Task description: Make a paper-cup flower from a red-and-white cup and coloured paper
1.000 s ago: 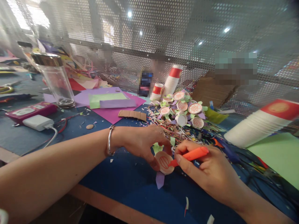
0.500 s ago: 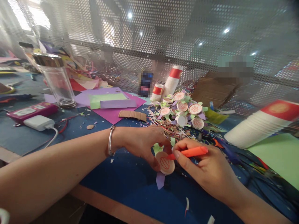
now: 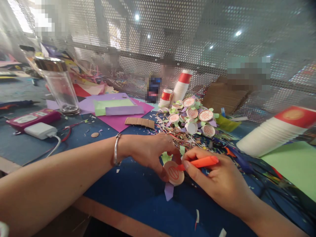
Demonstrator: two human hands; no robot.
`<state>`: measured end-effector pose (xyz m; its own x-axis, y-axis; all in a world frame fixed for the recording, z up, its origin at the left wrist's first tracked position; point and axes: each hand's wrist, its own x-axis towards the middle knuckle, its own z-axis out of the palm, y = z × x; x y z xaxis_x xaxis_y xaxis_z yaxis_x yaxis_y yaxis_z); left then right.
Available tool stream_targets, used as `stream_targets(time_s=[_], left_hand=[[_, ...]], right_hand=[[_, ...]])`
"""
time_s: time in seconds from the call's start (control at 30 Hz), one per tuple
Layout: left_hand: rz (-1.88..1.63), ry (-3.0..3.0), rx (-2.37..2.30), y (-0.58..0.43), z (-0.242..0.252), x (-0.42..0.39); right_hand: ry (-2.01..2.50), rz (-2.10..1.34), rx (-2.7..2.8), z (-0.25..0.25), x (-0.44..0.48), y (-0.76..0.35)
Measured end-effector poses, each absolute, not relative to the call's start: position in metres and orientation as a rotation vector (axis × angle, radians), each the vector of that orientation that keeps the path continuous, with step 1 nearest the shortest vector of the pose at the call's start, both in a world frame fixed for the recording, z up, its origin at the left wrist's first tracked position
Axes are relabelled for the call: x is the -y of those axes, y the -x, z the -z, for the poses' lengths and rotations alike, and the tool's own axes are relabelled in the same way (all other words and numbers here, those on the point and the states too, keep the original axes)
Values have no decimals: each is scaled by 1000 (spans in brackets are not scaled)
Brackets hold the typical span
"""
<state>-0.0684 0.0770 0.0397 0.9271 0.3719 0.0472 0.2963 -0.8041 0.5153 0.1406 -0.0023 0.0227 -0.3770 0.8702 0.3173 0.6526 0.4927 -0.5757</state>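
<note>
My left hand [image 3: 154, 153], with a silver bangle at the wrist, grips the edge of a small round paper-cup piece [image 3: 174, 177] between thumb and fingers. Red curved lines are drawn on its pale face. A purple paper tab [image 3: 169, 192] sticks out below it, and green paper shows behind. In my right hand [image 3: 214, 177] is an orange-red marker [image 3: 201, 163], its tip at the upper right of the round face. Beyond my hands lies a pile of similar round pieces [image 3: 192, 113] with red line patterns and coloured tabs.
Stacked paper cups [image 3: 274, 135] lie tilted at the right beside green paper [image 3: 296, 164] and black cables. A glass bottle [image 3: 61, 87], pink box [image 3: 34, 119] and white adapter [image 3: 40, 130] are at left. Coloured sheets, cardboard [image 3: 140, 122] and scraps lie ahead, before a perforated metal screen [image 3: 138, 42].
The marker has shifted very slightly left with my right hand. My left hand keeps its grip on the round piece, which looks nearly unchanged.
</note>
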Motion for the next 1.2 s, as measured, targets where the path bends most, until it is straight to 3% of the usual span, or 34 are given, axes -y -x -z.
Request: stream_targets(time_s=[1.2], left_hand=[[-151, -2564, -487, 67, -41, -77]], right_hand=[[1245, -481, 2135, -24, 3, -137]])
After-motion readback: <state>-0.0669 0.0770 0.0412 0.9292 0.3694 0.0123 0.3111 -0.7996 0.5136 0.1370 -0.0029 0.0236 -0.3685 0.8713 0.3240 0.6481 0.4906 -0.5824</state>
